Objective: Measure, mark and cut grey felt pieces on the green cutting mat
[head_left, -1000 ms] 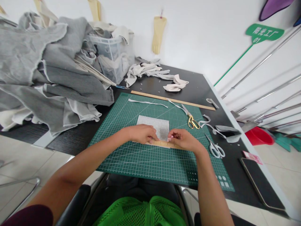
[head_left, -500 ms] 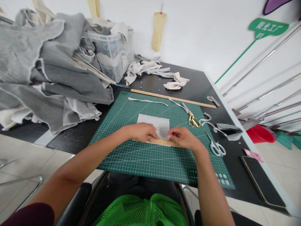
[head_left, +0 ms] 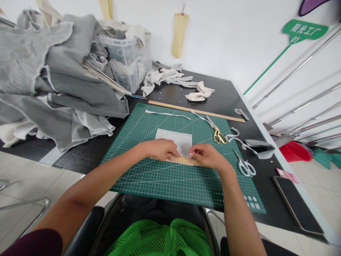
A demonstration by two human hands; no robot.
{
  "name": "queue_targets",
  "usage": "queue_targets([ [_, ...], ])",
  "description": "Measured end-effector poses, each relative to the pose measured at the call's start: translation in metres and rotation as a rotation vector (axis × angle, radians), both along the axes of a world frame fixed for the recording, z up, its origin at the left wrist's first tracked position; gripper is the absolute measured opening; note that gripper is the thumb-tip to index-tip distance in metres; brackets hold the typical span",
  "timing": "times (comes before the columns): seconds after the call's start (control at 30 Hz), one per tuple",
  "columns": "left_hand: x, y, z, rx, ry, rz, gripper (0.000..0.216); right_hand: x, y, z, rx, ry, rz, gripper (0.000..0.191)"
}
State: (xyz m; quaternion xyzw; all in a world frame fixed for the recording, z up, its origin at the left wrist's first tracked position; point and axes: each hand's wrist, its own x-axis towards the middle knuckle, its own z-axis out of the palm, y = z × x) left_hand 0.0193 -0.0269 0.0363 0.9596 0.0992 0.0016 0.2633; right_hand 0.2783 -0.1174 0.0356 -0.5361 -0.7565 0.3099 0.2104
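Observation:
A grey piece of cloth (head_left: pixel 174 136) lies flat on the green cutting mat (head_left: pixel 149 177), with a short wooden ruler (head_left: pixel 183 161) across its near edge. My left hand (head_left: pixel 163 149) presses down on the ruler's left part, its fingers bent and close together. At the ruler's right part is my right hand (head_left: pixel 206 155), fingers curled and the thumb against them at the cloth's near right corner. Whatever those fingertips hold, if anything, is too small to make out. Gold-handled scissors (head_left: pixel 220 136) and white-handled scissors (head_left: pixel 246 168) lie to the right.
A long wooden ruler (head_left: pixel 197 111) lies along the mat's far edge, near narrow cloth strips (head_left: pixel 167 114). Piled grey fabric (head_left: pixel 74 81) and a clear plastic bin (head_left: pixel 128 60) stand at the left. A phone (head_left: pixel 297 204) rests at the table's right edge.

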Motion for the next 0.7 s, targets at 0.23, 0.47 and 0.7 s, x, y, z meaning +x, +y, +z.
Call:
queue_targets([
  [0.23, 0.0011, 0.0009, -0.0032, 0.021, 0.0, -0.005, 0.04, 0.0, 0.0011, -0.0013, 0.005, -0.034, 0.006, 0.012],
  [0.47, 0.0002, 0.0013, -0.0025, 0.02, -0.012, -0.02, 0.038, 0.0001, 0.0028, -0.0033, 0.036, -0.064, -0.014, 0.009],
  [0.7, 0.0012, 0.0015, -0.003, 0.007, -0.003, -0.017, 0.039, 0.0013, 0.0028, -0.0047, 0.042, -0.051, 0.003, 0.01],
])
